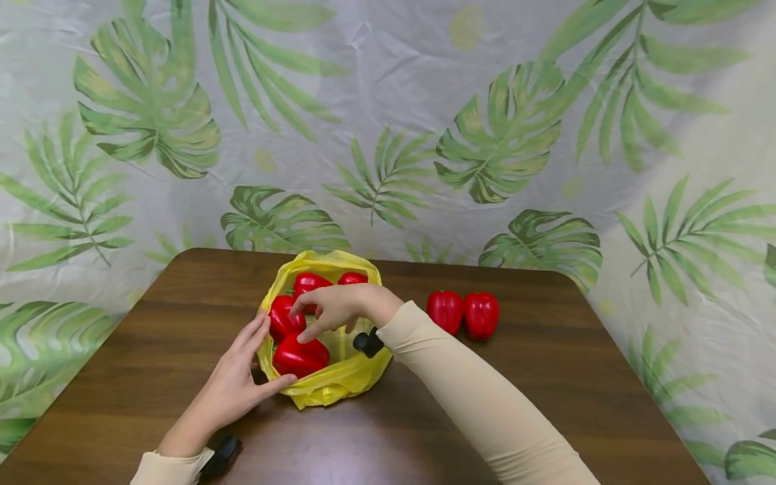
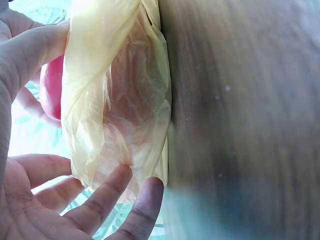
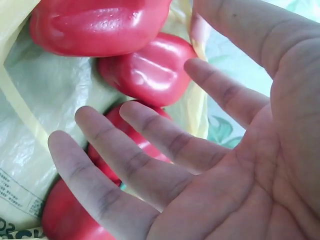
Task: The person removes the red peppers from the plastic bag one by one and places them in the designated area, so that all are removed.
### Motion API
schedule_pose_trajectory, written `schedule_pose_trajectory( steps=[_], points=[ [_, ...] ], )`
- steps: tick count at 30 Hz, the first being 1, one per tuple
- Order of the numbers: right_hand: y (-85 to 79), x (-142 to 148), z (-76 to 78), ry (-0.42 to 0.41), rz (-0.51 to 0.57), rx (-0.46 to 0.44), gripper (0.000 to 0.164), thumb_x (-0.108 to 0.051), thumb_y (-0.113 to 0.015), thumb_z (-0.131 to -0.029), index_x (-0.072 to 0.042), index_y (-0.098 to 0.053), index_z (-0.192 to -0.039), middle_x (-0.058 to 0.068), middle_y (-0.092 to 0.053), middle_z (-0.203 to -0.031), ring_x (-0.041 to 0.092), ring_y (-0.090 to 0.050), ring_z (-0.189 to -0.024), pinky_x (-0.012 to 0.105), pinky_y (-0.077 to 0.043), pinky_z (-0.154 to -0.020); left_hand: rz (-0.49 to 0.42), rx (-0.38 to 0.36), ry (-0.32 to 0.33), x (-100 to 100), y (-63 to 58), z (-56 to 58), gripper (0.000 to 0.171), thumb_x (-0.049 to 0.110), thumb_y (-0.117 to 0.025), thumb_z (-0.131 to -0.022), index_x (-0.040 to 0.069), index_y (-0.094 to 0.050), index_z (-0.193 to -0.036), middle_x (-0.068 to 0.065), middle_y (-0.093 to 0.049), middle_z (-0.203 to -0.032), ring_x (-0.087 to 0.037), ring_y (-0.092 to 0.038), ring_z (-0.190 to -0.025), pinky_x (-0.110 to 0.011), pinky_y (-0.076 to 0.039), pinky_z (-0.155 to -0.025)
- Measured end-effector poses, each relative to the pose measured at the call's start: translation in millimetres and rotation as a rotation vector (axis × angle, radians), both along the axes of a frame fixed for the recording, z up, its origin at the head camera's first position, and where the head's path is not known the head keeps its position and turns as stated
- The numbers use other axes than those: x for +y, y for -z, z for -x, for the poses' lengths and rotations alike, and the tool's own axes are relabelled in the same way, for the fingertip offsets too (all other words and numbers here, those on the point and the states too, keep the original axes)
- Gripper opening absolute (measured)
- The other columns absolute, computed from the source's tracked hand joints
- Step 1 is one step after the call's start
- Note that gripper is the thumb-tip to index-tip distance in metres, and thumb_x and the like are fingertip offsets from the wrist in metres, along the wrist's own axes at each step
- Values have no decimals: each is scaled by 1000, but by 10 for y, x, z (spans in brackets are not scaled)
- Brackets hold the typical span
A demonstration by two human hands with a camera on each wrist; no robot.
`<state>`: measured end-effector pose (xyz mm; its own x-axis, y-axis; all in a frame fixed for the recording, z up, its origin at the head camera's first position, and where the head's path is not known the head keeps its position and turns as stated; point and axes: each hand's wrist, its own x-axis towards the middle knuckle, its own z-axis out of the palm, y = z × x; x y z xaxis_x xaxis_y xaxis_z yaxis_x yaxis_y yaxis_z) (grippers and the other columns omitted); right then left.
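A yellow plastic bag [image 1: 348, 389] stands with its mouth rolled open on the table, and several shiny red bell peppers lie inside. My right hand [image 1: 342, 304] hovers over the mouth with fingers apart, nothing in its grasp. Below its fingertips is the nearest bell pepper [image 1: 302, 357], lying on its side. In the right wrist view, another bell pepper [image 3: 147, 70] shows behind the spread fingers. My left hand [image 1: 233, 380] spans the bag's near left side, fingers against the wall and thumb at the rim. The left wrist view shows those fingers [image 2: 102, 202] fairly straight along the thin plastic.
Two more red bell peppers [image 1: 463, 314] stand side by side on the brown wooden table [image 1: 533, 404], right of the bag. Behind the table's far edge hangs a leaf-patterned curtain [image 1: 394, 101]. My right forearm crosses over the table.
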<state>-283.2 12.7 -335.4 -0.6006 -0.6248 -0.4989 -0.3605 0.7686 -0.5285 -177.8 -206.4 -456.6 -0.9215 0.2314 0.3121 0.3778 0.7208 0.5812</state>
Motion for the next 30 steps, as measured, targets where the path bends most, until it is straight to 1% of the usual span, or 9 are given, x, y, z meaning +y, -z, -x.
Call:
schedule_pose_trajectory(
  steps=[3,8,10,11,15,20,22,27,30],
  points=[
    [11,-26,-9,4,-9,3,61,-38,-79,-98,-24,-55,-152,10,-54,-154,23,-61,-116,52,-64,-96,-6,0,5,8,-1,1,108,42,-92,-84,-8,-37,-162,-26,-33,-172,-35,-67,-119,-31,-61,-81],
    [69,-76,-25,-5,-25,5,49,-36,-81,-96,-25,-62,-140,3,-61,-125,21,-59,-108,48,-66,-89,2,-3,3,14,-6,2,108,43,-92,-84,-8,-37,-162,-25,-33,-172,-34,-67,-119,-31,-62,-83],
    [93,-96,-29,-4,-25,-3,46,-36,-83,-95,-26,-63,-135,1,-61,-120,20,-60,-106,47,-66,-87,7,-5,1,15,-9,2,109,44,-92,-84,-7,-37,-163,-24,-33,-172,-35,-66,-123,-33,-63,-84],
    [105,-106,-31,-4,-26,-6,45,-36,-83,-94,-26,-64,-134,1,-62,-119,20,-60,-105,47,-67,-86,10,-7,0,15,-11,1,109,45,-92,-84,-7,-37,-163,-24,-33,-173,-34,-67,-121,-33,-63,-84],
    [134,-138,-47,-5,-27,-13,47,-35,-85,-93,-27,-63,-133,0,-61,-121,20,-61,-105,46,-67,-85,16,-7,-4,15,-15,-2,109,45,-92,-85,-7,-37,-163,-24,-33,-173,-35,-66,-122,-37,-64,-86],
    [160,-187,-61,-2,-45,-6,47,-35,-86,-92,-28,-63,-133,-1,-59,-130,20,-62,-104,44,-67,-82,13,-11,-4,12,-8,-6,109,46,-91,-85,-7,-37,-163,-24,-33,-173,-40,-61,-134,-45,-64,-91],
    [174,-216,-66,-2,-55,-2,47,-36,-86,-92,-29,-63,-133,-2,-58,-135,19,-62,-105,43,-67,-81,7,-9,-2,8,-3,-7,109,46,-91,-85,-7,-37,-163,-25,-32,-173,-41,-59,-137,-46,-64,-91],
    [201,-258,-87,-5,-68,3,49,-35,-86,-92,-30,-62,-135,-2,-57,-144,16,-61,-110,42,-67,-83,6,1,-4,4,9,-4,108,45,-92,-84,-7,-38,-163,-24,-33,-173,-41,-58,-138,-45,-64,-91],
    [204,-256,-94,0,-65,-4,48,-34,-85,-93,-29,-62,-135,-2,-56,-145,17,-61,-111,42,-67,-84,2,2,0,6,13,0,109,45,-92,-84,-7,-37,-163,-25,-32,-173,-43,-55,-142,-49,-64,-93]
  ],
)
